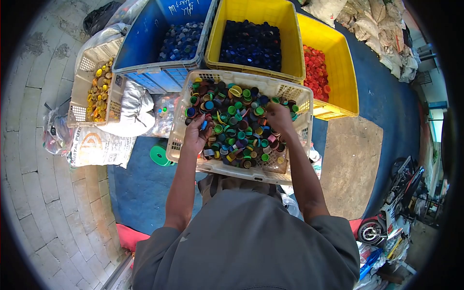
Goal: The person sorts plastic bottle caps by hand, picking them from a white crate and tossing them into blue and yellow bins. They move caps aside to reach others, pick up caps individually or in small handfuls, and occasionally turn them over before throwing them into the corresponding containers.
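A white plastic crate [290,87] in front of me is filled with mixed bottle caps [237,130], mostly green, dark and brown. My left hand [194,135], over the crate's left side, has its fingers closed on a blue bottle cap [204,124]; something reddish shows by the fingertips. On the right side of the pile, my right hand [279,119] is curled with its fingers pointing down. A green cap [274,100] lies just beyond it. Whatever those fingers grip is hidden by the hand.
Beyond the crate stand a blue bin [140,48] with blue and clear caps, a yellow bin [292,34] with dark blue caps, and another yellow bin [343,72] with red caps. Left is a crate [79,96] of yellow caps. Sacks [101,147] and a motorcycle [382,224] are around.
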The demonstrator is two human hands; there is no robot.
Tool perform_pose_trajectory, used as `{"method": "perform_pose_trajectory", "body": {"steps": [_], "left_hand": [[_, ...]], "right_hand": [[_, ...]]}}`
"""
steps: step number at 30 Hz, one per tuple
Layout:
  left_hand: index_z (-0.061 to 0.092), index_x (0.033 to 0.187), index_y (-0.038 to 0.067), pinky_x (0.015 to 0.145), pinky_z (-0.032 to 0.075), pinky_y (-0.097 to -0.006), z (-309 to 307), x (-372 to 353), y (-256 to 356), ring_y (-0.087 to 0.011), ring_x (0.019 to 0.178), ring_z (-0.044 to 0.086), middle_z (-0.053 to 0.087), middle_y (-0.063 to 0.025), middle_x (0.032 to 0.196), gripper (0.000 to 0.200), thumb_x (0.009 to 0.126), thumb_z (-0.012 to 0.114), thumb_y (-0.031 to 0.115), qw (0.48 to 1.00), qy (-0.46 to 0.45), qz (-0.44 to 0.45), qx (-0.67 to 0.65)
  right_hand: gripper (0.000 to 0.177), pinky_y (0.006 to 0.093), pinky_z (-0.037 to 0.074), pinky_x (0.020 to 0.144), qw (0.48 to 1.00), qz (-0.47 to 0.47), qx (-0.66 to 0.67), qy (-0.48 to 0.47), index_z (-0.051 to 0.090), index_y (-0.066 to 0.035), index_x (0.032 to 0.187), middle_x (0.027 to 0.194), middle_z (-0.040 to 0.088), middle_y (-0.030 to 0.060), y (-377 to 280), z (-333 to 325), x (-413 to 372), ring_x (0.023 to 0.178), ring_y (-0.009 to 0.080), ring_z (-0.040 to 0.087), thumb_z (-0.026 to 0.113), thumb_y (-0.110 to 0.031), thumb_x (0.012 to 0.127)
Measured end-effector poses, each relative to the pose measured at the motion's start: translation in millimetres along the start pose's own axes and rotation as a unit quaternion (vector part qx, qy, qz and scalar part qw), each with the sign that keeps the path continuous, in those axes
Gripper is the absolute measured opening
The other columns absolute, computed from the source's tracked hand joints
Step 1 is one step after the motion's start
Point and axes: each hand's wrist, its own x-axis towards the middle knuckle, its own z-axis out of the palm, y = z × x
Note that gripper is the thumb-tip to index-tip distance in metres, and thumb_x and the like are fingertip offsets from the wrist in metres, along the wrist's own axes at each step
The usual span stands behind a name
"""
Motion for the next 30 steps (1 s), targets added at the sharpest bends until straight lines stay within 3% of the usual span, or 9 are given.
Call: {"method": "perform_pose_trajectory", "body": {"steps": [6,8,12,17,20,23,25,27,30], "left_hand": [[0.058,0.095,0.011,0.052,0.051,-0.026,10,-13,2,-0.0106,0.062,0.058,0.055,0.002,0.07,0.011,0.094,0.061,0.022,0.998,0.06,0.012,-0.006],[0.058,0.095,0.012,0.052,0.049,-0.027,9,-20,7,-0.0102,0.06,0.054,0.052,0.0032,0.068,0.011,0.095,0.06,0.023,0.997,0.077,0.015,-0.001],[0.059,0.1,0.011,0.056,0.05,-0.0289,-18,-32,19,-0.0094,0.063,0.055,0.056,0.0022,0.074,0.013,0.098,0.056,0.024,0.996,0.015,0.079,0.048],[0.06,0.103,0.009,0.054,0.048,-0.026,-24,-47,30,-0.0072,0.061,0.053,0.06,0.0013,0.079,0.016,0.094,0.062,0.023,0.984,0.07,0.092,0.132],[0.062,0.1,0.008,0.051,0.044,-0.0232,-15,-51,29,-0.0052,0.059,0.051,0.06,0.0018,0.076,0.02,0.089,0.069,0.024,0.955,0.084,0.087,0.27],[0.064,0.095,0.007,0.049,0.039,-0.0214,-18,-43,22,-0.0034,0.057,0.049,0.059,0.0022,0.073,0.023,0.084,0.074,0.024,0.902,0.051,0.08,0.421],[0.065,0.093,0.007,0.048,0.037,-0.0208,-12,-42,18,-0.0028,0.057,0.048,0.06,0.0024,0.073,0.023,0.081,0.077,0.023,0.868,0.018,0.059,0.493],[0.067,0.093,0.005,0.056,0.043,-0.0232,-9,-39,11,-0.006,0.064,0.054,0.063,-0.0001,0.077,0.023,0.08,0.078,0.02,0.84,-0.009,0.048,0.54],[0.069,0.092,0.003,0.068,0.048,-0.0274,-10,-29,-3,-0.0103,0.074,0.06,0.067,-0.0025,0.08,0.024,0.077,0.079,0.019,0.803,-0.09,0.04,0.588]], "right_hand": [[0.036,0.0415,0.043,0.089,0.957,-0.253,-0.112,-0.09,0.068,-0.013,0.11,0.103,0.069,0.0031,-58,67,22,0.101,0.0251,0.056,0.063,-0.004,0.075],[0.04,0.0406,0.039,0.092,0.946,-0.264,-0.157,-0.109,0.068,-0.015,0.112,0.104,0.069,0.0005,-60,82,28,0.106,0.0228,0.053,0.064,-0.004,0.074],[0.038,0.0407,0.038,0.092,0.925,-0.259,-0.247,-0.125,0.064,-0.015,0.114,0.108,0.067,0.0007,-64,87,37,0.11,0.0237,0.051,0.062,-0.003,0.078],[0.034,0.0456,0.037,0.092,0.906,-0.252,-0.308,-0.142,0.06,-0.014,0.112,0.111,0.065,0.0024,-71,86,36,0.112,0.0259,0.05,0.061,-0.005,0.08],[0.042,0.0474,0.033,0.092,0.941,-0.235,-0.23,-0.073,0.059,-0.013,0.114,0.109,0.064,0.0026,-57,94,36,0.109,0.028,0.049,0.066,-0.005,0.073],[0.039,0.0447,0.04,0.087,0.979,-0.187,-0.073,0.033,0.058,-0.012,0.112,0.105,0.064,0.0053,-62,77,24,0.102,0.0258,0.054,0.068,-0.005,0.075],[0.037,0.0401,0.046,0.083,0.987,-0.102,0.113,0.042,0.058,-0.009,0.112,0.105,0.064,0.0075,-57,66,23,0.095,0.0236,0.059,0.066,-0.003,0.077],[0.034,0.0363,0.05,0.077,0.947,0.002,0.32,0.026,0.058,-0.006,0.111,0.103,0.063,0.0088,-42,55,24,0.088,0.0219,0.062,0.065,-0.003,0.078],[0.026,0.0315,0.052,0.072,0.768,0.132,0.626,-0.01,0.056,-0.001,0.106,0.096,0.06,0.0082,-20,36,19,0.08,0.0201,0.062,0.061,-0.006,0.081]]}}
